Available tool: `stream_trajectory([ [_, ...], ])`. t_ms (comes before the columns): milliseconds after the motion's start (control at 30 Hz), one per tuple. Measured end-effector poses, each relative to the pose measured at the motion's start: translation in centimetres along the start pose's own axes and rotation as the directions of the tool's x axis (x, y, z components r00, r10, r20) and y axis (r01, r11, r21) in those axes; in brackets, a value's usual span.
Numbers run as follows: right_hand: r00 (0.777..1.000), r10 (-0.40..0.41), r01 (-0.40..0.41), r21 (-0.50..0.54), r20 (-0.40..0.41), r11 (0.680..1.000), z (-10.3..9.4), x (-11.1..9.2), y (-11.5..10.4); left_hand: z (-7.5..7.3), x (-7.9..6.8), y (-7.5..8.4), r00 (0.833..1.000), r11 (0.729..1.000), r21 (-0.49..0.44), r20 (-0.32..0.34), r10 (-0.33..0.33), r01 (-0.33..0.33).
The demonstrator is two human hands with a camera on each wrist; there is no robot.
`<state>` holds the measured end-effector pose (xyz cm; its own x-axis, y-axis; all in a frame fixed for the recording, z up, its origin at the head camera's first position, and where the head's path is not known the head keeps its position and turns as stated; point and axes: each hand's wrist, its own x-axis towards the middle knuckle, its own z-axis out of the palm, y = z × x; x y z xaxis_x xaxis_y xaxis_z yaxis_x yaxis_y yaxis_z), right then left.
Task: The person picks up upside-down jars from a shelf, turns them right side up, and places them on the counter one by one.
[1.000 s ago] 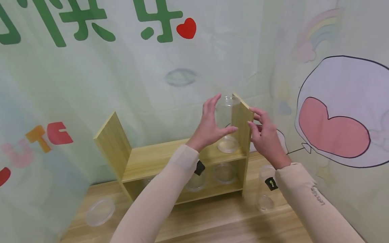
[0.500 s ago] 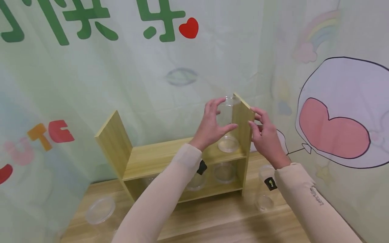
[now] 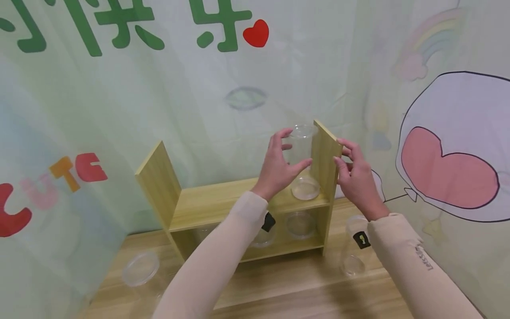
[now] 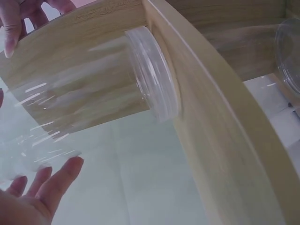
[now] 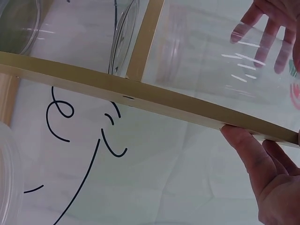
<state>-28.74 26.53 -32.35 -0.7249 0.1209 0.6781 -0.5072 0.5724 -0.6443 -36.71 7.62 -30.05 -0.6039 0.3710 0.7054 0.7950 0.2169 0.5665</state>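
A tall clear jar (image 3: 301, 153) stands upright at the right end of the top board of a wooden shelf (image 3: 215, 199). A thick clear band (image 4: 154, 72) at its lower end sits against the board. My left hand (image 3: 277, 166) cups loosely about the jar from the left, thumb across its front, fingers spread at its far side. Through the clear wall those fingers (image 5: 267, 44) show relaxed. With my right hand (image 3: 356, 177) I hold the front edge of the shelf's right side panel (image 3: 324, 159); fingertips (image 5: 236, 136) press its outer face.
More clear jars stand on the lower board, one of them a jar (image 3: 300, 225) at the right. Another jar (image 3: 352, 248) is on the wooden table right of the shelf, and a further jar (image 3: 141, 268) is at the left. A printed curtain (image 3: 199, 110) hangs behind.
The fingers of my left hand have bent slightly inward toward the jar. My right hand stays at the side panel. The head view has shifted slightly.
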Motion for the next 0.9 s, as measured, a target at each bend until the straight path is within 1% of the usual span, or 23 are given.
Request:
stream_trajectory([
  [167, 1.0, 0.004, -0.004, 0.01, -0.002, 1.0, 0.2, 0.0, -0.4, -1.0, -0.8, -0.1, 0.998, 0.996, -0.092, -0.06, -0.017, 0.012],
  [367, 1.0, 0.006, -0.006, -0.016, -0.004, 1.0, 0.2, 0.0, -0.2, -2.3, -1.6, -0.2, 0.99, 0.984, -0.177, -0.125, -0.059, 0.036],
  [433, 1.0, 0.004, -0.004, -0.025, -0.007, 1.0, 0.0, 0.0, -0.2, -2.7, -1.8, -0.2, 0.986, 0.979, -0.2, -0.153, -0.066, 0.034],
  [600, 1.0, 0.003, -0.003, -0.03, -0.007, 1.0, -0.2, -0.1, -0.3, -3.6, -2.6, -0.2, 0.972, 0.974, -0.223, -0.219, -0.085, 0.035],
  [733, 1.0, 0.006, -0.006, -0.019, -0.005, 1.0, -0.3, -0.2, -0.5, -4.5, -3.6, -0.4, 0.962, 0.966, -0.255, -0.246, -0.115, 0.05],
  [900, 1.0, 0.017, -0.017, -0.004, 0.005, 1.0, 0.0, -0.3, -0.6, -5.7, -4.9, -0.7, 0.951, 0.949, -0.31, -0.272, -0.148, 0.059],
])
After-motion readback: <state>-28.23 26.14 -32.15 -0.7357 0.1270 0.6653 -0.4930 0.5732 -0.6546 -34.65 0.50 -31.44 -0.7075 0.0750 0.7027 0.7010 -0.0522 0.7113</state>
